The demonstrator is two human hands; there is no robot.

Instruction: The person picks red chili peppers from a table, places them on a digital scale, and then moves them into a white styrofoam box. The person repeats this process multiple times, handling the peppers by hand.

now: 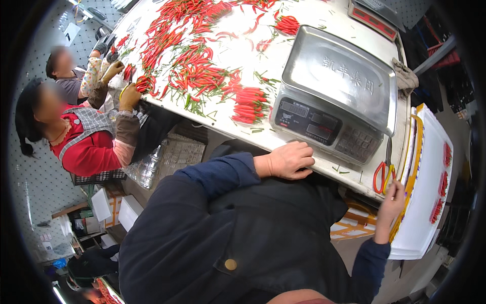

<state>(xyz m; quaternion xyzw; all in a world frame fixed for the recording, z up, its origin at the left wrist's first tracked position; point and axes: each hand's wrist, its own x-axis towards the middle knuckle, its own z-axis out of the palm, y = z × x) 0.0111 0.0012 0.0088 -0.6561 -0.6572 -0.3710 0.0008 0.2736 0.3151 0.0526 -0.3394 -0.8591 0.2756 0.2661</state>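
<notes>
My left hand (290, 160) rests on the table's front edge before the electronic scale (326, 129), its fingers curled together with nothing visible in them. Beside the table's right corner is my right hand (395, 201), thumb and fingertips close together at the rim of a white foam box (425, 152). Scissors (384, 171) with red and yellow handles lie on that corner, handles right by my right fingertips; whether I touch them is unclear. Left of the scale sits a neat pack of red chillies (248, 105). The scale's steel pan (343, 76) bears embossed writing.
Loose red chillies (163, 41) and cut green stems cover much of the white table (235, 133). Another scale (374, 19) stands at the far right. Chilli packs (443, 183) lie in the foam box. Two gloved people work at the left; one holds scissors (131, 78).
</notes>
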